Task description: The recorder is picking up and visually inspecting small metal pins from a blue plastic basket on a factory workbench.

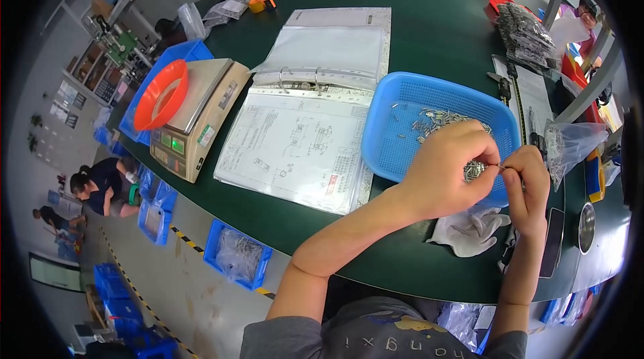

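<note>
Green worktable (pixel 429 17), blue mesh basket (pixel 402 138) holding small silvery metal parts (pixel 439 117). I see my left hand (pixel 449 168) cupped around a shiny cluster; right hand (pixel 526 188) fingertips pinch one tiny piece over the basket's near rim.

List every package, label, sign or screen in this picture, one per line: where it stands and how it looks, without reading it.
Scale display: front of the beige scale, left; green lit.
Scale label: beside the display; small, pale.
Clear bag: right of the blue basket; holds small parts.
Dark packets: stacked far right.
</note>
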`<state>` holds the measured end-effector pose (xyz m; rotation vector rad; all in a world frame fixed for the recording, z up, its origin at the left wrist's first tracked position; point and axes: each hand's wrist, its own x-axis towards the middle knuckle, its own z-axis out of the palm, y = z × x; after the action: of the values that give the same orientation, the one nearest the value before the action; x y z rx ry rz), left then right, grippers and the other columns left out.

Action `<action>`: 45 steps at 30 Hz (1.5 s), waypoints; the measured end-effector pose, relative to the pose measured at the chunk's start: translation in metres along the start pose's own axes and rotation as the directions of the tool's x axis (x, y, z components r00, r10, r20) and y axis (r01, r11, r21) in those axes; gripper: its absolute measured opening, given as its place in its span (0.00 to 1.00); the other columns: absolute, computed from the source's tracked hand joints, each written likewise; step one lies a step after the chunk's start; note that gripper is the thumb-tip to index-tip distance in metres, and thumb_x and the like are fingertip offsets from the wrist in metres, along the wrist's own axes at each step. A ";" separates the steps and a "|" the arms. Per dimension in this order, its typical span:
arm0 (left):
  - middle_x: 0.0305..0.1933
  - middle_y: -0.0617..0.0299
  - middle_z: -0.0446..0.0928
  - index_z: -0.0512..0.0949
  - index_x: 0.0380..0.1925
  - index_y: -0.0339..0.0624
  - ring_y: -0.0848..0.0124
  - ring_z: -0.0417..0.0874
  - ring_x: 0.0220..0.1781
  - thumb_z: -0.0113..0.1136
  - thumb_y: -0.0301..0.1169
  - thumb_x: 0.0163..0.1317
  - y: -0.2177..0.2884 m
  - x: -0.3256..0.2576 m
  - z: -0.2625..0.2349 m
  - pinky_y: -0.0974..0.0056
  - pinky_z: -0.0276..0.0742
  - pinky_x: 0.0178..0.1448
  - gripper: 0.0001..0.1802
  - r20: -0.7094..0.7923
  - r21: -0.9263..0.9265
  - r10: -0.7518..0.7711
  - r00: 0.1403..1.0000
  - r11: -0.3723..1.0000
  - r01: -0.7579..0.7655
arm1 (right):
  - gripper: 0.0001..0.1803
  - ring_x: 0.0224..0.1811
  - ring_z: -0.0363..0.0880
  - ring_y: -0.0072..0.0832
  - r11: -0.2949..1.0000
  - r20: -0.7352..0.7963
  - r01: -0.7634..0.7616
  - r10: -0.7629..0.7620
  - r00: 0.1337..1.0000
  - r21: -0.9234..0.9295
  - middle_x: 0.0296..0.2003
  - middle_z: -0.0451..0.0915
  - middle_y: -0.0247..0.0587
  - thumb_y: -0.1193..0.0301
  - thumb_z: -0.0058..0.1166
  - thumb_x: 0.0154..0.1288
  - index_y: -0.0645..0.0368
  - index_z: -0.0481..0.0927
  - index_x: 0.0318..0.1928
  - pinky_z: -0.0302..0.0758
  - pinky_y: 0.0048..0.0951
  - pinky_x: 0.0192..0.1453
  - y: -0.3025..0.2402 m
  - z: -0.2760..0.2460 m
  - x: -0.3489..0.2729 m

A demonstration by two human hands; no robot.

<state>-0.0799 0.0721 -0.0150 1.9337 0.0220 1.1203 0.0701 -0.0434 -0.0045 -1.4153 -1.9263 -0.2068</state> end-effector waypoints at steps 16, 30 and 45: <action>0.25 0.62 0.72 0.73 0.24 0.37 0.74 0.75 0.26 0.60 0.20 0.46 0.001 0.000 0.000 0.72 0.71 0.30 0.06 -0.021 -0.107 -0.081 0.996 0.991 0.078 | 0.05 0.25 0.63 0.19 0.928 -0.034 -0.286 0.302 0.953 0.238 0.26 0.68 0.34 0.76 0.51 0.57 0.64 0.70 0.32 0.61 0.20 0.29 -0.008 0.002 -0.007; 0.26 0.62 0.73 0.73 0.25 0.37 0.75 0.75 0.26 0.59 0.20 0.47 -0.001 -0.002 0.003 0.72 0.71 0.31 0.06 -0.006 -0.166 -0.116 0.993 0.980 0.113 | 0.05 0.21 0.62 0.20 0.843 -0.078 -0.365 0.427 0.901 0.396 0.24 0.70 0.36 0.76 0.52 0.56 0.64 0.73 0.33 0.59 0.19 0.26 -0.012 0.006 -0.005; 0.32 0.62 0.72 0.74 0.28 0.36 0.77 0.73 0.32 0.59 0.18 0.49 -0.007 -0.003 -0.004 0.74 0.71 0.37 0.06 0.006 -0.150 -0.117 0.993 0.982 0.117 | 0.10 0.22 0.64 0.20 0.913 -0.146 -0.320 0.363 0.920 0.254 0.25 0.72 0.33 0.77 0.59 0.49 0.59 0.73 0.33 0.60 0.21 0.23 -0.017 0.010 0.001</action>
<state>-0.0816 0.0781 -0.0212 1.7733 0.0507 1.0179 0.0503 -0.0438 -0.0065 -1.4930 -1.4656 0.0422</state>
